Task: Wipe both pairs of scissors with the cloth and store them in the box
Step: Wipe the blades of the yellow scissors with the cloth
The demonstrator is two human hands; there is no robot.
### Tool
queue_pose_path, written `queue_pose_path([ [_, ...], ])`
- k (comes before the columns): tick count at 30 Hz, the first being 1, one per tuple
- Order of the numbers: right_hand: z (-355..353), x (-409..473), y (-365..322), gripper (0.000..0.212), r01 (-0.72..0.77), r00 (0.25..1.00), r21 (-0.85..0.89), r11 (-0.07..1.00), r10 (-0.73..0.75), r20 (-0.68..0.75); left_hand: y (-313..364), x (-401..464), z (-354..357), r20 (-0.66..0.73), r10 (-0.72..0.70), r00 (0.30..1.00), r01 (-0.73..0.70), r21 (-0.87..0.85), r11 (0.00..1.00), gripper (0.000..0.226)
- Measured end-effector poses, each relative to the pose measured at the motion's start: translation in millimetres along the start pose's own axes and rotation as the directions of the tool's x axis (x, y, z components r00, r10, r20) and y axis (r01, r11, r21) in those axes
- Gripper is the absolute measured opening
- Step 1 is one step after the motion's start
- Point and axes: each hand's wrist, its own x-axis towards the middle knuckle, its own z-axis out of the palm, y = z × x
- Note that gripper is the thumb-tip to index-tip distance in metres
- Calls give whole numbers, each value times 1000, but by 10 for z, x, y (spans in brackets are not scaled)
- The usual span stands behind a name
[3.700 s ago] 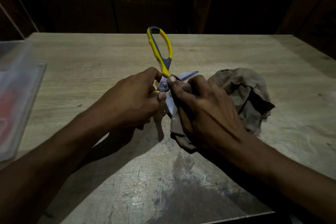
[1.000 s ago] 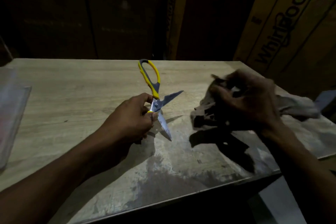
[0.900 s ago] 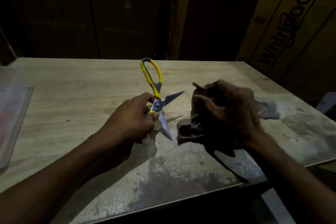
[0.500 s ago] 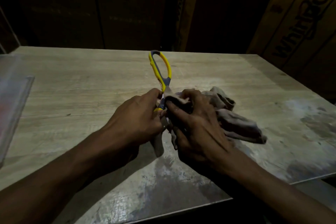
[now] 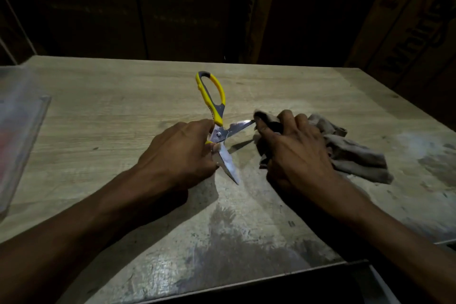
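Yellow-handled scissors (image 5: 217, 116) stand spread apart over the wooden table (image 5: 111, 116). One handle loop points away from me, one blade points down toward me, and the other blade points right. My left hand (image 5: 182, 155) grips the lower handle, which it hides. My right hand (image 5: 293, 150) holds the brown cloth (image 5: 355, 155) bunched around the tip of the right-pointing blade. The rest of the cloth trails to the right on the table. The clear plastic box (image 5: 22, 136) lies at the table's left edge with something red inside, too blurred to name.
Cardboard cartons (image 5: 419, 22) lean behind the table at the right. Dark panels stand behind the far edge. The table's near edge runs across the bottom right, with a pale object (image 5: 385, 286) below it.
Half a second ago my right hand pressed the cloth at the scissors' pivot. It has slid right along the blade to its tip, baring both blades. My left hand kept its grip.
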Motion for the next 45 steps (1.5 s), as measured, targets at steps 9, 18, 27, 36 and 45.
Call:
queue_pose_path([
  [9, -111, 38, 336, 68, -93, 980, 503, 859, 169, -107, -55, 43, -71, -21, -46, 999, 46, -21, 999, 31],
  [18, -174, -48, -563, 99, 84, 981, 64, 994, -72, -179, 54, -23, -117, -35, 4, 999, -1, 90, 996, 35],
  [27, -61, 232, -304, 75, 57, 980, -173, 983, -89, -181, -1, -32, -83, -55, -80, 995, 85, 94, 992, 31],
  [36, -4, 308, 494, 63, -58, 996, 145, 988, 67, -56, -22, 52, -83, -37, -83, 996, 81, -60, 995, 24],
  [45, -592, 55, 998, 8, -33, 928, 751, 660, 299, -222, 98, -36, -8, -47, -40, 998, 24, -297, 955, 23],
])
